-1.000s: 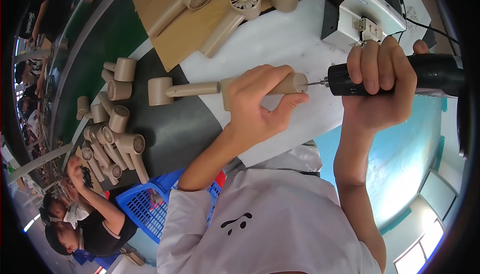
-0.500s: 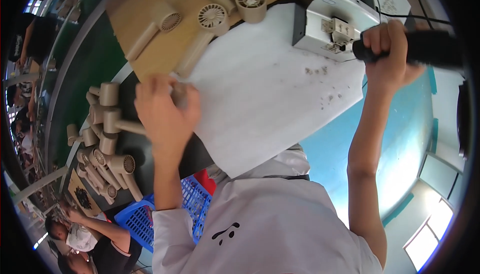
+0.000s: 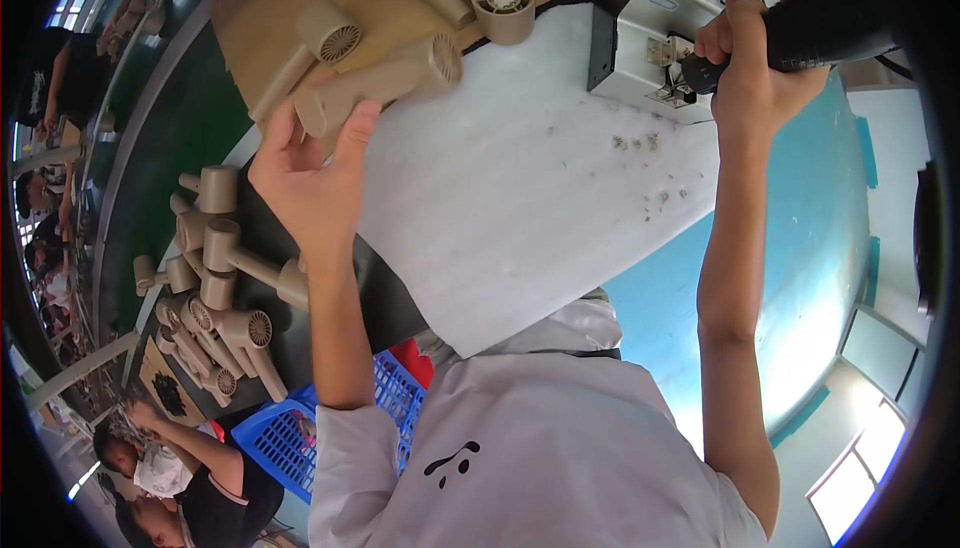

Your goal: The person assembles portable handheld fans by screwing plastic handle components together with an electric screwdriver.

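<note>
Currently holding beige handheld fan over white sheet and cardboard, with long axis slanting and grilled head toward upper right. Clamping its lower-left end in left fingers spread to its width; wrapping right fingers around black driver.

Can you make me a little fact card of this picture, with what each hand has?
Left hand: holds a beige fan by its handle
Right hand: grips a black power tool
Tool's nose: near the silver machine; touching unclear
White sheet: small bits scattered on it
Brown sheet: more fans lying there
Blue basket: by the left elbow
</note>
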{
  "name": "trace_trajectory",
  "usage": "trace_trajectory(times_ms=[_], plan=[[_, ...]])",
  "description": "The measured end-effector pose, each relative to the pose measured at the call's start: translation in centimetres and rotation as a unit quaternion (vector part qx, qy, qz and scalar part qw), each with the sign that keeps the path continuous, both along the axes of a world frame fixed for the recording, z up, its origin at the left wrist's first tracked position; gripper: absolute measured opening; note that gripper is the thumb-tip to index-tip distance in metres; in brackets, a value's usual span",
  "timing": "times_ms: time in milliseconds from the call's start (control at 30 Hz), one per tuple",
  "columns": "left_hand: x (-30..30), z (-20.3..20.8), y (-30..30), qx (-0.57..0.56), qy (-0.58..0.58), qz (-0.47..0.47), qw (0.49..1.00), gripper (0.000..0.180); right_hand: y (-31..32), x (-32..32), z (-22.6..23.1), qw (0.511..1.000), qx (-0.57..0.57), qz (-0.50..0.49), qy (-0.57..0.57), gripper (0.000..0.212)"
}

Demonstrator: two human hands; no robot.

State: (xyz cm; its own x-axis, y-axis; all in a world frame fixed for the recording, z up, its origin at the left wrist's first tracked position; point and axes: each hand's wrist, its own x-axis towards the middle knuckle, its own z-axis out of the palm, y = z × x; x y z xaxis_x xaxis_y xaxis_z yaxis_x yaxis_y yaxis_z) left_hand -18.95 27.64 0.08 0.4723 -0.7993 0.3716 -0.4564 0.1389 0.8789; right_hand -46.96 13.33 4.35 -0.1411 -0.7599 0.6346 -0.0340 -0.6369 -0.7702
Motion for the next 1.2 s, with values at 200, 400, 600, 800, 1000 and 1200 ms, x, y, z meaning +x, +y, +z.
trace_trajectory(times_ms=[200, 400, 600, 800, 1000, 1200], plan=[[-3.8, -0.4, 0.2, -0.117, 0.244, -0.145, 0.952, 0.025, 0.8, -0.5, -0.1, 0.997, 0.068, -0.024, -0.026, 0.021], [-7.8, -1.3, 1.6, -0.135, -0.141, -0.163, 0.967, 0.026, 7.0, -0.1, 0.6, 0.914, 0.140, 0.245, -0.290, 0.029], [-8.6, -1.4, 2.1, -0.091, -0.119, -0.224, 0.963, 0.031, 9.7, 2.6, 3.2, 0.879, 0.056, 0.365, -0.300, 0.026], [-8.7, -1.3, 2.2, -0.077, -0.140, -0.227, 0.961, 0.033, 10.1, 3.7, 2.4, 0.878, 0.048, 0.386, -0.279, 0.031], [-8.6, -1.1, 2.5, -0.046, -0.145, -0.240, 0.959, 0.034, 10.2, 3.6, 2.1, 0.883, 0.034, 0.390, -0.259, 0.034], [-8.9, -0.8, 2.3, -0.043, -0.113, -0.242, 0.963, 0.032, 10.1, 2.5, 2.8, 0.886, 0.038, 0.373, -0.272, 0.034]])
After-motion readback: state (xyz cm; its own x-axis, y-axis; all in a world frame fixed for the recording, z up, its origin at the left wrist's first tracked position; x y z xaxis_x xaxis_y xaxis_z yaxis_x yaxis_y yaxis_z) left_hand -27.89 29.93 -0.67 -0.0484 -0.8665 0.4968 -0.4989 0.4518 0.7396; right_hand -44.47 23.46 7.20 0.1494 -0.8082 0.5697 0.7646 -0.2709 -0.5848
